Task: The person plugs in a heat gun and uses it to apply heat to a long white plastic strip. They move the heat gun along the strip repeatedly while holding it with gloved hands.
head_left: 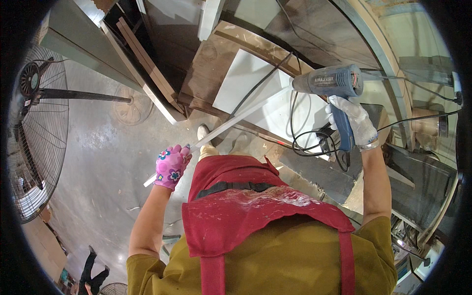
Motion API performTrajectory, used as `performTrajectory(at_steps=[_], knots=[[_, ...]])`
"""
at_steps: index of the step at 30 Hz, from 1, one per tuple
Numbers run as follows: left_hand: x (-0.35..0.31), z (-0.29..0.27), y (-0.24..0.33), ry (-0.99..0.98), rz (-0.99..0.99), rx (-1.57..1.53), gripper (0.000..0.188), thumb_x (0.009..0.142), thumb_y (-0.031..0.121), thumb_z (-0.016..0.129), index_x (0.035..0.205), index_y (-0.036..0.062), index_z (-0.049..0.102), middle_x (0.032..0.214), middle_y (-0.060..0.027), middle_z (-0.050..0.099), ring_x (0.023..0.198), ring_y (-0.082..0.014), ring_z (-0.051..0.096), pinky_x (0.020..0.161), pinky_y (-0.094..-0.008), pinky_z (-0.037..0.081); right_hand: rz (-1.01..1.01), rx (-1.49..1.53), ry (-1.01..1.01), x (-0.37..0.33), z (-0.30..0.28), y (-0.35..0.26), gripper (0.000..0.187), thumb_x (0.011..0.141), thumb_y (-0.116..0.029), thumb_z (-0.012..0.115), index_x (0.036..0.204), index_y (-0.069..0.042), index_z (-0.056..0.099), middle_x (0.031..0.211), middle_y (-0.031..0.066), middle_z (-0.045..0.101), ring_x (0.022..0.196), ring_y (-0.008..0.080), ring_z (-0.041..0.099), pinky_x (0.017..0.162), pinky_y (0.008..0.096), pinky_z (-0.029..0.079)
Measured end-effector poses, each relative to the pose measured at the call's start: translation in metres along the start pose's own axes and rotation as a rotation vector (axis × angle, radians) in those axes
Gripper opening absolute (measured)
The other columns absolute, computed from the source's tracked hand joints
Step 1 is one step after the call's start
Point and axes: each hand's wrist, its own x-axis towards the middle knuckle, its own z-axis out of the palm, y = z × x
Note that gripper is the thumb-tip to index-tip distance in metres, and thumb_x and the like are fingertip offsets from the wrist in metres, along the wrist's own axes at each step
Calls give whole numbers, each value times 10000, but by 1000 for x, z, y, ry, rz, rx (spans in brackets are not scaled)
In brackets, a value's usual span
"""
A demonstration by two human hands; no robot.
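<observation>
Two gloved hands share the work in front of a red apron (231,221), spattered with white on its folded bib. At about half past eight, the left hand (172,166), in a pink flowered glove, is closed around a narrow white strip (241,118), with a short tail showing beyond the fist. Between two and three o'clock, the right hand (355,115), in a white glove, wraps the blue grip of a hot-air gun (327,81); whether the trigger is pressed, I cannot tell.

The strip slants from eight o'clock up toward half past one, where its far end meets the nozzle or sits just beside it (the overlap hides which). Warming that end looks like the step in hand, though no heat shows. The next move probably calls for a steady left grip and a small, controlled shift of nozzle or strip, so that the heat spreads evenly and the strip does not sag.

Beyond, at half past twelve, a white panel (241,81) lies on a brown wooden board (200,73), with a black cable (265,78) across it. Farther off, a pedestal fan (29,78) stands toward nine o'clock, and someone's dark trousers (87,268) show between seven and eight.
</observation>
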Motion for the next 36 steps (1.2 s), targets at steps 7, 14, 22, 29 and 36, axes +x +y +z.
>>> performTrajectory(at_steps=[7, 14, 22, 29, 36], knots=[[0, -2, 1, 5, 2, -11, 210, 896, 287, 611, 1043, 141, 645, 917, -89, 628, 848, -304, 621, 680, -439, 522, 19, 83, -59, 3, -2, 2, 416, 903, -379, 686, 1148, -45, 641, 922, 44, 674, 729, 117, 628, 627, 256, 524], [2, -3, 1, 13, 16, -20, 211, 893, 279, 613, 1051, 143, 646, 930, -90, 634, 851, -302, 624, 677, -434, 525, 6, -15, -22, 2, -3, -1, 388, 908, -375, 679, 1124, -53, 657, 905, 32, 668, 730, 102, 620, 629, 255, 521], [4, -1, 2, -19, -13, 6, 242, 904, 298, 602, 1086, 146, 651, 953, -84, 637, 870, -293, 626, 695, -426, 535, -15, -21, -28, 2, -2, -1, 386, 903, -372, 685, 1115, -51, 666, 897, 23, 669, 711, 95, 615, 621, 242, 514], [2, -1, 3, -32, -17, 20, 261, 909, 306, 597, 1107, 146, 654, 972, -76, 637, 891, -285, 625, 716, -421, 536, -19, 42, 2, -3, 1, -4, 356, 873, -340, 723, 1084, -58, 668, 872, 36, 673, 694, 99, 619, 606, 240, 505], [3, 0, 3, -39, -25, 28, 251, 906, 305, 605, 1101, 156, 659, 960, -78, 639, 878, -286, 633, 700, -425, 533, 17, 86, -45, 2, -1, -3, 361, 862, -318, 739, 1094, -53, 660, 877, 45, 677, 691, 113, 636, 598, 245, 507]])
